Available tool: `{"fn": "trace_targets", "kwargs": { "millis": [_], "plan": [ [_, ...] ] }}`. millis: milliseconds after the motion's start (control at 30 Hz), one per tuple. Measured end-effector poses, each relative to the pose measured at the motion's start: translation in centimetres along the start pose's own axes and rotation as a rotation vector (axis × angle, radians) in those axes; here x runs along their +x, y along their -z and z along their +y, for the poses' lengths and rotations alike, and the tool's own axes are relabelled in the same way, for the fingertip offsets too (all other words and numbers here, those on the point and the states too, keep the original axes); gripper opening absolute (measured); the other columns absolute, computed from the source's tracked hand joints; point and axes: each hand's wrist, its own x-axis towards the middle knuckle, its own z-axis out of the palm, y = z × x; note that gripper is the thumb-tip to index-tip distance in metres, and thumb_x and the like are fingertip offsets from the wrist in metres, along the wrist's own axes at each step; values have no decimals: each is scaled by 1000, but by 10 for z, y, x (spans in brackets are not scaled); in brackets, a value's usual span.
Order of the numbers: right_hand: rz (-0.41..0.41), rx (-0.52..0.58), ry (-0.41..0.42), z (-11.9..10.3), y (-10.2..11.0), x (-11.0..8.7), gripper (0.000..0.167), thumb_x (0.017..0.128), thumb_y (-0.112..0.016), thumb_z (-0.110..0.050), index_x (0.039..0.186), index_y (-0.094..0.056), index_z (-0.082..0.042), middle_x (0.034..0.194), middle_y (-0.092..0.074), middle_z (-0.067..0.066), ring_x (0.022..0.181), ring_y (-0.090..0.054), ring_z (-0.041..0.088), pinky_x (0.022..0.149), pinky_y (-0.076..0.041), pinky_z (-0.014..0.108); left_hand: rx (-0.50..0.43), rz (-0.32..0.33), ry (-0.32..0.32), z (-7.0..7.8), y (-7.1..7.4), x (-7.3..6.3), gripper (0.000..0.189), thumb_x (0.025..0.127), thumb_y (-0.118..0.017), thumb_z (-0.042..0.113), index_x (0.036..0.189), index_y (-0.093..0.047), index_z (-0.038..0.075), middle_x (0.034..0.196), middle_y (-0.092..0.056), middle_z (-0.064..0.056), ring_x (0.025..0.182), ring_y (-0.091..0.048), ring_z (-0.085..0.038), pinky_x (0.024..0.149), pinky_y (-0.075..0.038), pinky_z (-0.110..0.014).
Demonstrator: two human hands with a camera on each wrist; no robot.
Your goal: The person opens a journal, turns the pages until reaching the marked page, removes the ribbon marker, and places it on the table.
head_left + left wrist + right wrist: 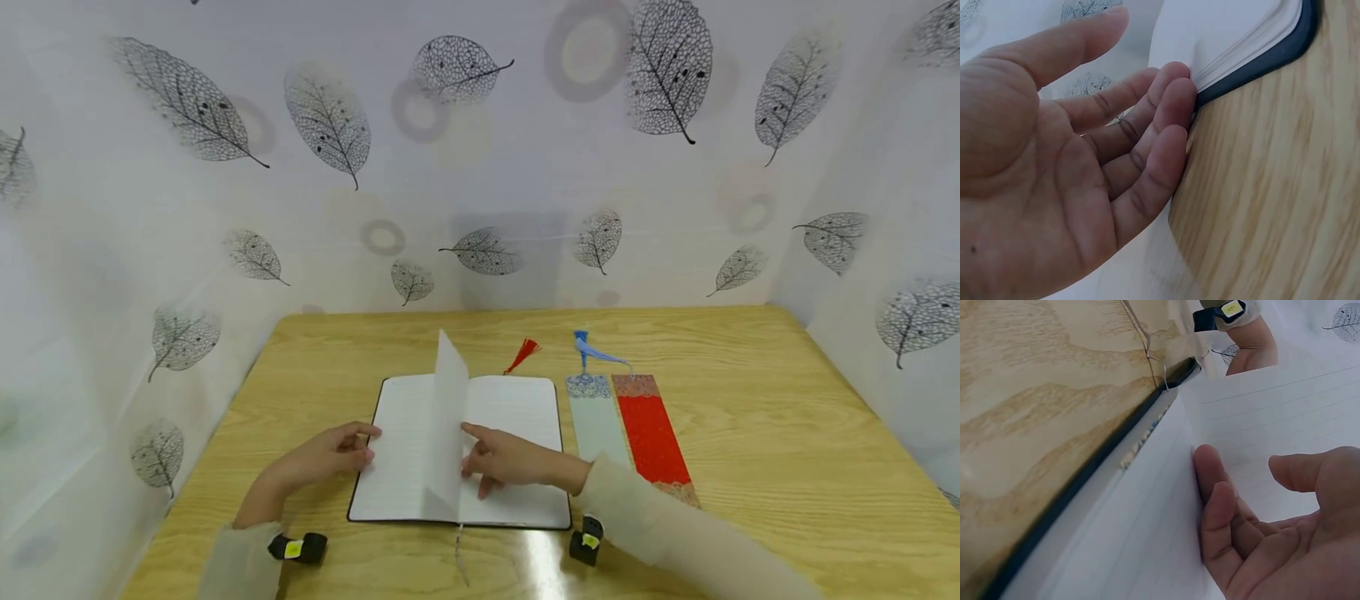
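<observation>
An open lined notebook point(517, 404) with a dark cover lies on the table, one leaf point(448, 417) standing up near its spine. My left hand point(322, 458) is at the notebook's left edge; in the left wrist view its loosely bent fingertips point(1175, 97) touch the cover and page edges, thumb apart. My right hand point(517, 460) is over the right-hand page, index finger pointing at the raised leaf near the spine. In the right wrist view its fingertips point(1208, 464) rest against paper, with the thumb spread away. A small patterned edge point(1144, 439) shows by the notebook's edge.
Beyond the notebook's top edge lies a red tassel point(522, 357). To the right are a pale green bookmark point(596, 421) and a red bookmark point(654, 433), with blue tassels point(592, 348) above. A thin ribbon point(460, 554) hangs from the spine onto the wooden table point(787, 433).
</observation>
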Motion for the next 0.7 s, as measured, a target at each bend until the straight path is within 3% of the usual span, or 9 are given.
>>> {"fn": "trace_targets", "kwargs": {
  "millis": [233, 533, 700],
  "plan": [
    [7, -85, 10, 3, -7, 2, 62, 100, -53, -19, 152, -23, -2, 98, -63, 1, 66, -63, 12, 59, -48, 25, 12, 22, -2, -5, 8, -6, 48, 99, -54, 22, 139, -42, -1, 102, -61, -13, 84, -59, -20, 70, -51, -30],
    [3, -237, 50, 0, -11, 3, 51, 100, -53, -16, 148, -37, -9, 97, -63, 1, 59, -56, 9, 55, -46, 22, 12, 34, -77, -6, 15, -13, 49, 99, -53, 19, 141, -38, -2, 104, -59, -16, 77, -57, -16, 66, -50, -30],
    [-3, -325, 61, -3, -13, 4, 50, 99, -53, -16, 146, -40, -8, 88, -61, -2, 52, -51, 6, 52, -45, 21, 3, 59, -59, -8, 16, -14, 49, 100, -53, 22, 142, -40, 2, 105, -59, -16, 79, -58, -19, 66, -50, -32]
  ]
}}
